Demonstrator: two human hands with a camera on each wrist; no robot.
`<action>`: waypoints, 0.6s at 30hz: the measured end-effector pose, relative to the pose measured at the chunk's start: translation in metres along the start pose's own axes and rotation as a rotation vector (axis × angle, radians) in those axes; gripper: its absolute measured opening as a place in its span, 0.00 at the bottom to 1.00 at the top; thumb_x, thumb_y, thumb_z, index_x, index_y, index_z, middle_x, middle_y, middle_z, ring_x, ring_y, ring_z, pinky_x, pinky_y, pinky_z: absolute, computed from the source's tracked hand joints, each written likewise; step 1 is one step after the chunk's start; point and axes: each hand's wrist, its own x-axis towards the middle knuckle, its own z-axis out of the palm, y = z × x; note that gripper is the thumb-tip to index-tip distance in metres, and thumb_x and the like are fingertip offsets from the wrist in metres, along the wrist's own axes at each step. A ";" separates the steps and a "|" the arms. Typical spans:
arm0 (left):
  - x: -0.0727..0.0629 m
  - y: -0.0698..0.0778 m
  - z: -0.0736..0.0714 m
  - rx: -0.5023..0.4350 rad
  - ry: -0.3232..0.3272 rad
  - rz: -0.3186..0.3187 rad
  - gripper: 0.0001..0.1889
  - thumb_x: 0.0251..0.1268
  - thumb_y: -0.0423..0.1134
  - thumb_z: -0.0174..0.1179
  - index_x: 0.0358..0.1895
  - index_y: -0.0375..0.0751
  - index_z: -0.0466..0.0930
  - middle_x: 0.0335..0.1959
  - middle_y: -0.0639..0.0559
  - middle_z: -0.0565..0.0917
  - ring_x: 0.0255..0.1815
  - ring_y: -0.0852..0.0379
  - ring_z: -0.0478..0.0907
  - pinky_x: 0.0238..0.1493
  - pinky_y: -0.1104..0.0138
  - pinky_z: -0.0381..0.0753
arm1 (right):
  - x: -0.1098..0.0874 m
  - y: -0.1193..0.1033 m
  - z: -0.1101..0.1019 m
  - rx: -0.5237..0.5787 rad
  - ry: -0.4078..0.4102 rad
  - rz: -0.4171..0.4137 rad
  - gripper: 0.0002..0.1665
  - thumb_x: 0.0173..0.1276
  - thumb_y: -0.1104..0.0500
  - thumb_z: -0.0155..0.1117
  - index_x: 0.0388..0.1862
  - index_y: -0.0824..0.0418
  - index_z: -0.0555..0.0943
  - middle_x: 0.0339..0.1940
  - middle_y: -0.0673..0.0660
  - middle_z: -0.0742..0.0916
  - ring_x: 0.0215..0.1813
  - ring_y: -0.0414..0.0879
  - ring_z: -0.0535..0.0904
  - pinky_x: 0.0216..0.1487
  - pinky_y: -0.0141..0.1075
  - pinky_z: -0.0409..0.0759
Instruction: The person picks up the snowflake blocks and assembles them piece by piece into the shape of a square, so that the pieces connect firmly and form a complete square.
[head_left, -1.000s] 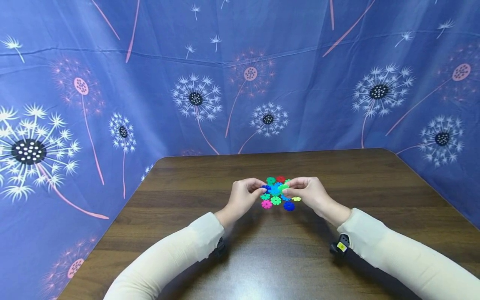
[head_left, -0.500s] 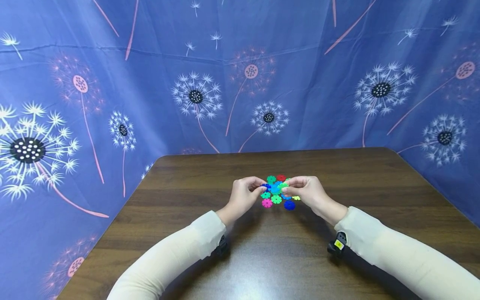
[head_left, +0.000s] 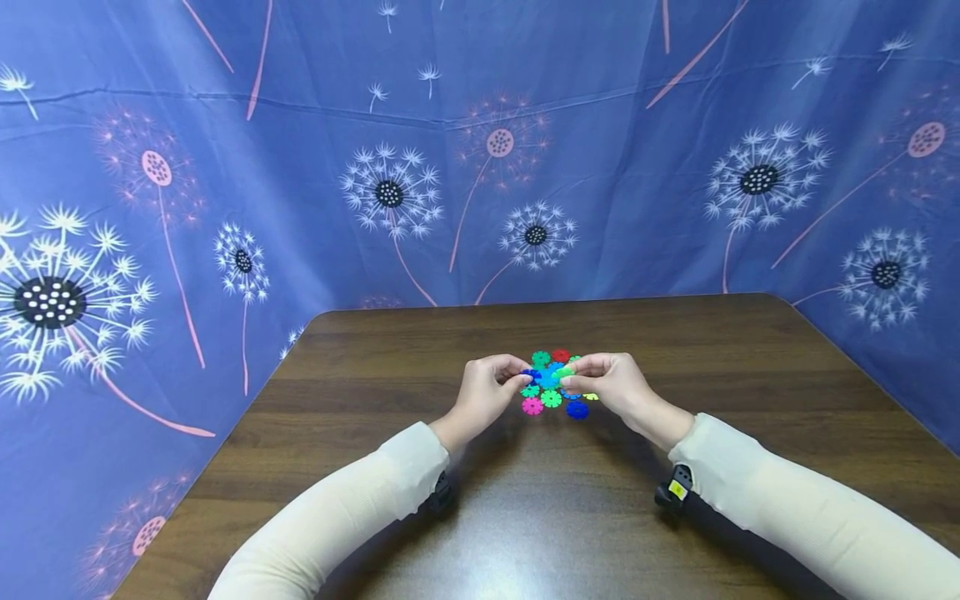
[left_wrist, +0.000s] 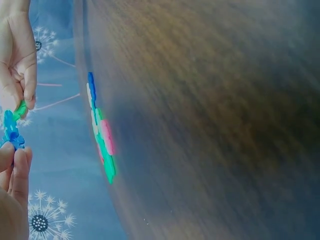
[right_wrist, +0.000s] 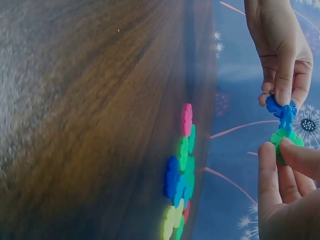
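Observation:
Thumb and fingers of my left hand (head_left: pixel 483 392) pinch a dark blue notched snowflake disc (right_wrist: pixel 274 105), a toy building piece. With a like pinch, my right hand (head_left: pixel 618 387) holds a bright green snowflake disc (right_wrist: pixel 287 142). Between them a lighter blue disc (right_wrist: pixel 286 120) stands edge-on, linked to the dark blue one and meeting the green one at its rim. In the left wrist view the blue pieces (left_wrist: pixel 12 132) hang well off the table, with the green disc just above them. The fingers hide parts of the held discs.
Several loose discs lie flat on the brown wooden table (head_left: pixel 420 342) below the hands: a pink disc (head_left: pixel 532 407), a dark blue disc (head_left: pixel 577 410), a green disc (head_left: pixel 551 398), a red disc (head_left: pixel 560 356) and others. A blue dandelion-print cloth (head_left: pixel 615 167) hangs behind.
Both hands keep their pinch on the discs. My right wrist and sleeve have shifted slightly left, and the green disc sits a little closer to the blue ones.

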 end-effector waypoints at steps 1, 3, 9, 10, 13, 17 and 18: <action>0.000 0.000 0.000 0.002 0.000 0.003 0.04 0.56 0.32 0.69 0.34 0.36 0.87 0.29 0.47 0.88 0.26 0.62 0.82 0.29 0.76 0.79 | 0.000 0.000 0.000 0.003 -0.003 -0.004 0.19 0.60 0.62 0.72 0.45 0.75 0.82 0.30 0.53 0.90 0.35 0.46 0.88 0.49 0.45 0.83; 0.001 -0.001 -0.001 0.005 -0.002 0.008 0.04 0.56 0.32 0.69 0.34 0.37 0.87 0.28 0.48 0.89 0.26 0.62 0.82 0.28 0.76 0.79 | 0.000 0.000 -0.001 0.013 -0.011 -0.015 0.21 0.59 0.62 0.72 0.46 0.76 0.81 0.29 0.52 0.90 0.35 0.45 0.88 0.48 0.43 0.84; 0.001 -0.002 -0.003 0.011 -0.016 -0.003 0.03 0.58 0.33 0.68 0.35 0.38 0.87 0.29 0.49 0.89 0.26 0.64 0.82 0.29 0.75 0.79 | 0.000 0.000 -0.002 0.011 -0.025 -0.030 0.22 0.59 0.61 0.73 0.46 0.77 0.81 0.27 0.46 0.89 0.34 0.42 0.88 0.46 0.36 0.84; 0.001 -0.002 -0.003 0.008 -0.019 -0.010 0.03 0.58 0.33 0.68 0.35 0.38 0.87 0.29 0.49 0.89 0.27 0.64 0.82 0.30 0.75 0.80 | 0.000 0.000 -0.002 0.003 -0.027 -0.032 0.22 0.59 0.61 0.73 0.46 0.76 0.81 0.28 0.46 0.89 0.34 0.41 0.87 0.46 0.36 0.84; 0.000 -0.002 -0.004 0.003 -0.029 -0.023 0.03 0.59 0.33 0.67 0.35 0.38 0.87 0.29 0.49 0.88 0.27 0.64 0.83 0.31 0.74 0.80 | 0.000 0.000 -0.003 -0.012 -0.031 -0.031 0.22 0.59 0.60 0.73 0.46 0.75 0.82 0.29 0.47 0.89 0.33 0.39 0.87 0.48 0.41 0.83; -0.002 -0.002 -0.005 0.002 -0.031 -0.036 0.03 0.59 0.33 0.68 0.35 0.38 0.87 0.28 0.50 0.88 0.27 0.64 0.83 0.31 0.74 0.80 | 0.001 0.002 -0.007 -0.034 -0.022 -0.013 0.22 0.59 0.58 0.73 0.46 0.72 0.83 0.30 0.47 0.90 0.34 0.38 0.86 0.52 0.47 0.82; -0.002 -0.002 -0.005 0.002 -0.032 -0.038 0.03 0.58 0.33 0.68 0.35 0.38 0.87 0.28 0.50 0.88 0.27 0.64 0.83 0.31 0.74 0.80 | 0.001 0.003 -0.008 -0.036 -0.022 -0.010 0.22 0.59 0.58 0.73 0.46 0.72 0.83 0.30 0.47 0.90 0.34 0.38 0.87 0.53 0.49 0.81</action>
